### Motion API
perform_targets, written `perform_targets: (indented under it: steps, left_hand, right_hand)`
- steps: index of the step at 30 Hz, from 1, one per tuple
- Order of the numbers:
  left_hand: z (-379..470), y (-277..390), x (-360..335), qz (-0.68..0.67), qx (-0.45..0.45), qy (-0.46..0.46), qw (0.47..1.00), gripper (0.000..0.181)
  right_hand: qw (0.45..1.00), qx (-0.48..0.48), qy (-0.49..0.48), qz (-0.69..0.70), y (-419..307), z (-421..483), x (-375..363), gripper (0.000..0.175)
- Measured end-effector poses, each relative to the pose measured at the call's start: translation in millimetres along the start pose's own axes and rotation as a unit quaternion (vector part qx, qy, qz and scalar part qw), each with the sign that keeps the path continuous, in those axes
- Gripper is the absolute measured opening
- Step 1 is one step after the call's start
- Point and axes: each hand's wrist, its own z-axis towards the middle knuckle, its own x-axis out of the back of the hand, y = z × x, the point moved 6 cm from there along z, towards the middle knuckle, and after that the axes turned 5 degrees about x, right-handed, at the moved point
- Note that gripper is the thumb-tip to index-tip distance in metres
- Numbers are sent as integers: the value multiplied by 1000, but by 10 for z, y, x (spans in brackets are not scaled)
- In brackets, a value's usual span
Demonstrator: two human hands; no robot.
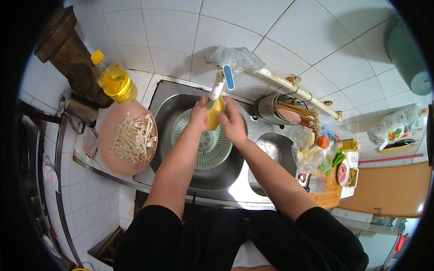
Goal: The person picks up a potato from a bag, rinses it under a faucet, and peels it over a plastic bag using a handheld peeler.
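My left hand (199, 115) grips a long, smooth yellow piece of food (213, 117) from its left side, under the spout of the faucet (217, 84). The piece may be a peeled vegetable; its exact kind cannot be told. My right hand (234, 123) is blurred at its right side, fingers spread and thumb against or very near it. Beneath both hands, a pale green plastic colander (212, 157) sits in the large steel sink basin (200, 183). The faucet has a blue-faced lever (229, 77).
Left of the sink, a pink basket (112, 159) holds enoki mushrooms (134, 139), near a cooking oil bottle (118, 81). To the right are a small basin (271, 145), a chopstick holder (271, 108), plastic-bagged food (307, 149), a cleaver (317, 184) and a wooden board (327, 198).
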Motion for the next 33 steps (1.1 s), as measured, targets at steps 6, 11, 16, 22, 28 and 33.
perform_targets:
  steps: [6,11,16,22,28,33]
  left_hand:
    - [-238,98,-4,169,-176,38,969,49]
    - [-397,402,301,258,-254,110,926,37]
    - [-428,192,233,157,52,-11,986,39]
    - [-521,250,119,470,-191,187,842,39]
    - [-502,147,362,187,91,-25,978,57]
    - [-569,197,213,244,-82,105,961,49]
  right_hand:
    - [966,-166,115,162,339,220,-404,35]
    - [892,-248,73,371,208,251,-806,28]
    - [811,-305,9,499,441,342,-860,21]
    - [836,-339,179,393,860,289,-840,17]
    - [819,-233,17,524,407,359,-868,19]
    - [799,-287,24,528,591,430,-902,18]
